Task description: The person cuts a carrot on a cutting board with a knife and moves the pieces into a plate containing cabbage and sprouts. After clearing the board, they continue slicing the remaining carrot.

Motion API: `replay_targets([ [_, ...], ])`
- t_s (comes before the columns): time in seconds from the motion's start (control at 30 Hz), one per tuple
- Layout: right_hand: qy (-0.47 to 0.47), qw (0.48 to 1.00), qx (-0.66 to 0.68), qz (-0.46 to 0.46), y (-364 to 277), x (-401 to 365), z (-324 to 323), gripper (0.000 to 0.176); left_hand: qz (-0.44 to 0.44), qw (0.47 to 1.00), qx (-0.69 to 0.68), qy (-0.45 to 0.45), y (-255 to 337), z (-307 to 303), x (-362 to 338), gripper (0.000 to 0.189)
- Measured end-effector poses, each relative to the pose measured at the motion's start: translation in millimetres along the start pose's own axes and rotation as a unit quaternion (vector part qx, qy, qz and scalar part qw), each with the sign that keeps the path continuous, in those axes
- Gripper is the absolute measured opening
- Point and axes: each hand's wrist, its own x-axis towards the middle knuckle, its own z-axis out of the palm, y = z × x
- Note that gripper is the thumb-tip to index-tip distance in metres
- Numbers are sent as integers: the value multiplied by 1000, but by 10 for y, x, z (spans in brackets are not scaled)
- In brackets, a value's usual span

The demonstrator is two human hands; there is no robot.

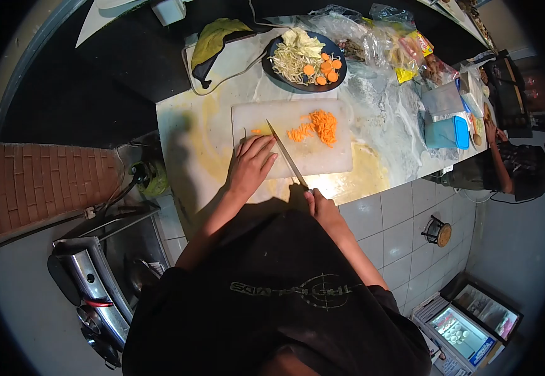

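Note:
My right hand (324, 208) is closed round the handle of a kitchen knife (290, 158), whose long blade points up and left across the white cutting board (341, 160). My left hand (253, 164) rests on the board just left of the blade, fingers bent and pressed together over carrot (257, 131). Only a few orange bits show past those fingertips; the rest of that carrot is hidden. To the blade's right lies a heap of carrot strips (324, 127), with a looser row of cut pieces beside it.
Behind the board stands a dark plate (279, 77) with bean sprouts, cabbage and carrot slices. Plastic bags (379, 41) fill the back right. A blue-lidded container (448, 133) sits near the right edge. Another person (516, 166) stands far right; a stool (439, 232) is on the floor.

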Motion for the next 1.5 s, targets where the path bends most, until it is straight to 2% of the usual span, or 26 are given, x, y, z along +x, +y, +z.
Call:
replay_targets([
  [0.47,67,996,-62,-23,139,-105,-47,34,31,999,19,-14,62,-10,21,35],
  [0.57,79,996,-49,5,131,-135,-77,34,25,998,-56,5,53,11,6,30],
  [0.63,65,998,-4,-26,121,-152,-88,34,-77,979,-189,14,80,-25,-3,24],
  [0.7,44,999,8,-16,66,-172,-98,34,-62,985,-154,43,33,-72,26,21],
  [0.8,17,1000,20,-13,90,-160,-68,35,-68,993,7,101,-106,-111,93,23],
  [0.9,39,999,10,-12,190,-139,-32,35,-82,994,44,61,-211,-135,150,23],
  [0.97,66,998,0,-6,245,-129,-44,36,-76,994,47,60,-223,-134,197,21],
  [1.03,99,995,17,-6,281,-127,-61,40,-60,998,12,5,-203,-136,246,15],
  [1.07,100,995,18,-6,276,-131,-67,40,-59,998,12,5,-206,-111,267,15],
  [1.13,87,995,19,-47,258,-150,-78,37,-28,996,-90,-6,-187,-51,301,13],
  [1.23,67,997,27,-42,197,-142,-39,36,-24,997,-64,43,-102,-49,254,12],
  [1.43,54,997,51,-27,69,-105,23,38,45,998,-3,36,-122,-97,48,22],
  [1.5,43,997,52,-23,66,-81,41,39,43,999,14,21,-100,-87,17,26],
])
